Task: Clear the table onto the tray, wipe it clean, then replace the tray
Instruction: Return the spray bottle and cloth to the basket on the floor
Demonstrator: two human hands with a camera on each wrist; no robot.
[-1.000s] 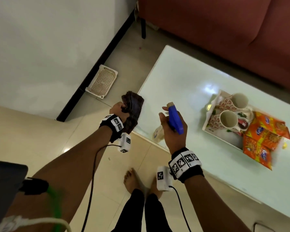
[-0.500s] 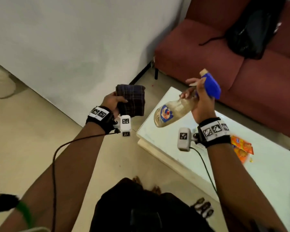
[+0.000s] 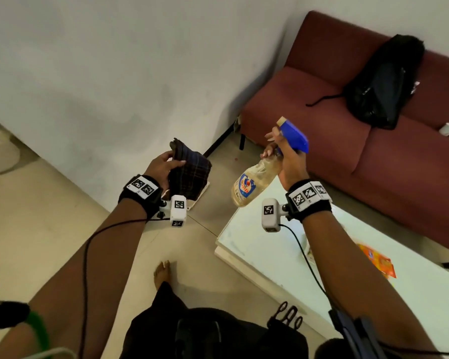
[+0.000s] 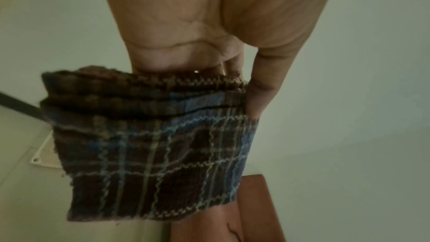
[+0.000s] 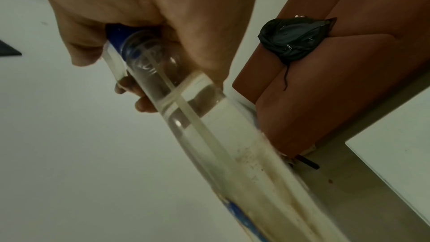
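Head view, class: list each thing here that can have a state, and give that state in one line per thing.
Left hand: grip closed on the cloth, held up off the table.
Cloth: folded, plaid, in the air.
Right hand: grip round the spray bottle's neck.
Spray bottle: tilted, partly filled, above the table corner.
Table: orange packet lying on it.
Black bag: resting on the sofa.
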